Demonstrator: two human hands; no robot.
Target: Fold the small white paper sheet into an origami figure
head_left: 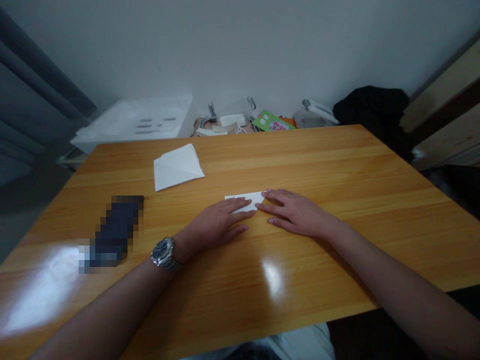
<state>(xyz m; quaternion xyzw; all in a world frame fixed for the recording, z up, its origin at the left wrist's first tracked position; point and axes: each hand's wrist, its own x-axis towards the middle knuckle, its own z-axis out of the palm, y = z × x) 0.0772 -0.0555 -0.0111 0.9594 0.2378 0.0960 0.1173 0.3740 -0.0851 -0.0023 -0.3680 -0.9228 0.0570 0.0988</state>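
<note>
A small folded piece of white paper (pixel 254 202) lies flat on the wooden table (pixel 232 280). My left hand (pixel 215 222) rests over its left part, with fingers stretched out and pressing on the paper. From the other side, my right hand (pixel 296 212) touches the paper's right end with its fingertips, fingers spread. Both hands are open, palms down, and cover parts of the paper. Farther back on the left sits a stack of white paper sheets (pixel 178 169), apart from both hands.
A dark pixelated object (pixel 116 230) lies at the table's left. Behind the far edge stand a white plastic container (pixel 138 117), a green booklet (pixel 270 121) and assorted items. Black fabric (pixel 371 110) is bunched beyond the right corner. A metal watch (pixel 164 252) is on my left wrist.
</note>
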